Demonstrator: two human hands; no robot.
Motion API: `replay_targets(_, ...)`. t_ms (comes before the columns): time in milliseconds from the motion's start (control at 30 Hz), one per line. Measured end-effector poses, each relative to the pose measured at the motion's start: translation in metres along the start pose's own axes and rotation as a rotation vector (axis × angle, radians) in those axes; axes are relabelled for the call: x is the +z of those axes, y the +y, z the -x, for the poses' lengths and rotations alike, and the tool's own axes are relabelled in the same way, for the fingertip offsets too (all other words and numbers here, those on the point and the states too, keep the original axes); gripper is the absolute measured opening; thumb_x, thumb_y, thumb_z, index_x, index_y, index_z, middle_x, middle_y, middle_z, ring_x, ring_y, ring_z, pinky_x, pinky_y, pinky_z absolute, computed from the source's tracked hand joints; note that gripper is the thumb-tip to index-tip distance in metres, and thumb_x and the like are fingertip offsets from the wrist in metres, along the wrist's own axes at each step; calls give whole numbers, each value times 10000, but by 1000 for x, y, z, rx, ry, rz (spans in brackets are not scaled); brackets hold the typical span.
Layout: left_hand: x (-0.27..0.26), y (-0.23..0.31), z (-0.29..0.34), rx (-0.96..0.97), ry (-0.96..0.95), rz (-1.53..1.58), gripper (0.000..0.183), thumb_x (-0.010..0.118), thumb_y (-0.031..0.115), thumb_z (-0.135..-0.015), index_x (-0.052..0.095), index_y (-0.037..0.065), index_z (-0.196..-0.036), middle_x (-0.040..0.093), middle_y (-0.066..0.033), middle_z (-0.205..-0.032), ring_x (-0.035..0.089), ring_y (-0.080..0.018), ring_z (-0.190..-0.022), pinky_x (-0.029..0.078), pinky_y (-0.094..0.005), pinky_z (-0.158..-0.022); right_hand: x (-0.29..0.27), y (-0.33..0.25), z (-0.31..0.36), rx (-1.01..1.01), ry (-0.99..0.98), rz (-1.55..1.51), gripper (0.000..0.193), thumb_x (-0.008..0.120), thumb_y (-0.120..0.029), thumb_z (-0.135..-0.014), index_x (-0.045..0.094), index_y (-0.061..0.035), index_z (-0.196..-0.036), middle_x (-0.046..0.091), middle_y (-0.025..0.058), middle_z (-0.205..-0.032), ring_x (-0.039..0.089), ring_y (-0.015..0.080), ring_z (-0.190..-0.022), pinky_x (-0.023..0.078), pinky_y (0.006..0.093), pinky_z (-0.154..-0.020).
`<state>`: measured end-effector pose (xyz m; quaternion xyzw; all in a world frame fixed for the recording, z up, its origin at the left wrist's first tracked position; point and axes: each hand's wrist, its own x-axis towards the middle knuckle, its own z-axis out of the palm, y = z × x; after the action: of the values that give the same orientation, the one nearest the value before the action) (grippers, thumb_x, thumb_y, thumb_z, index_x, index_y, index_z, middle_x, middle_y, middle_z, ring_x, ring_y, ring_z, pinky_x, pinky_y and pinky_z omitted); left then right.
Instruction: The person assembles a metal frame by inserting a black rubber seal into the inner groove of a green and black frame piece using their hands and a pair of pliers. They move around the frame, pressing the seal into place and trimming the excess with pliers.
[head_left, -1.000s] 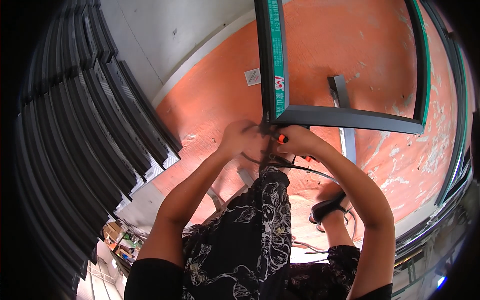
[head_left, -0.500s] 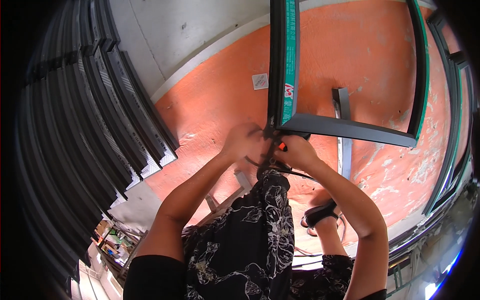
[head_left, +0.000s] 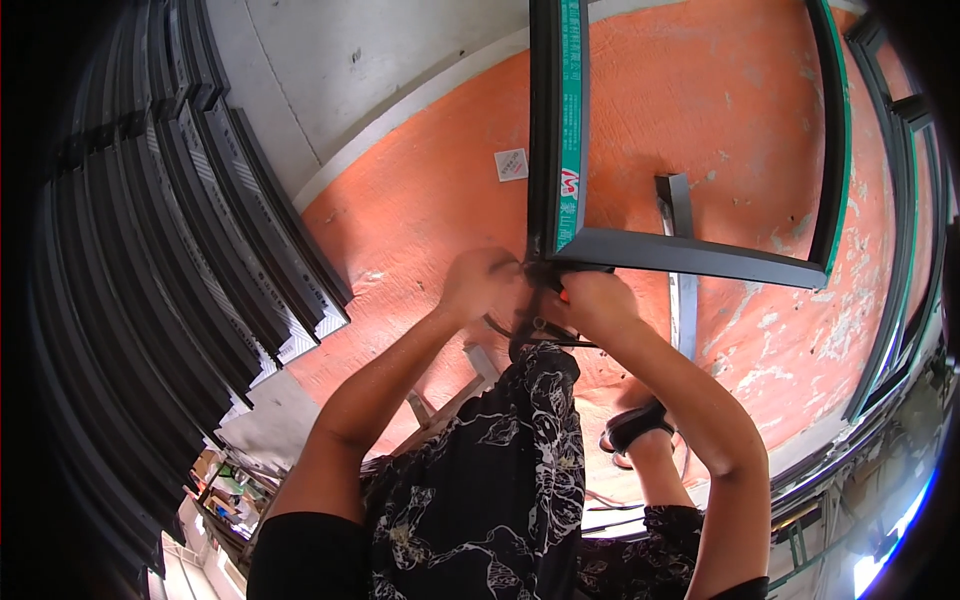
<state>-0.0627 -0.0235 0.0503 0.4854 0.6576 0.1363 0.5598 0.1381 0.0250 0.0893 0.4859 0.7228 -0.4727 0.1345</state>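
A dark grey window frame (head_left: pixel 690 256) with green protective tape stands before me, its lower left corner close to both hands. My left hand (head_left: pixel 483 287) is just left of that corner, fingers curled and blurred by motion. A thin black strip (head_left: pixel 494 325) curves out below it and seems held in its fingers. Under the corner, my right hand (head_left: pixel 602 306) is closed around a small tool with an orange part (head_left: pixel 564 296); the rest of the tool is hidden by the fingers. Dark pieces between the hands are too blurred to name.
Long dark profiles (head_left: pixel 130 290) are stacked along the left. More dark frames (head_left: pixel 905 210) stand at the far right. A metal bar (head_left: pixel 680 290) shows behind the frame, and a small white square (head_left: pixel 511 165) lies on the orange floor (head_left: pixel 430 190).
The view has shifted slightly, moving the frame a little left in the picture. Both hands stay by the corner; less of the orange part shows in my right hand.
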Motion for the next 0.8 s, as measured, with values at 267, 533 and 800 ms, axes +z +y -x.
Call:
replay_targets(267, 16, -22, 3, -153, -75, 329, 194, 521, 137, -920, 582, -45, -944, 640, -106, -811, 619, -162, -693, 486, -257, -602, -32, 116, 105, 242, 381, 322, 125, 622, -114, -765, 567, -60, -862, 603, 131, -829, 574, 320, -824, 457, 444, -733)
replay_targets(533, 20, 12, 9, -429, -74, 663, 194, 492, 155, -937, 562, -25, -956, 642, -127, -829, 653, -198, -741, 515, -285, -639, -40, 117, 133, 352, 674, 337, 259, 680, -136, -748, 579, -28, -961, 590, 138, -926, 548, 323, -917, 445, 423, -813)
replay_targets(800, 27, 17, 6, -224, 48, 451, 209, 544, 176, -918, 594, -16, -981, 627, -69, -872, 598, -133, -786, 476, -251, -715, 97, -14, 23, 178, 378, -998, 349, 628, -199, -835, 531, 39, -1071, 608, 200, -956, 621, 257, -886, 477, 326, -773)
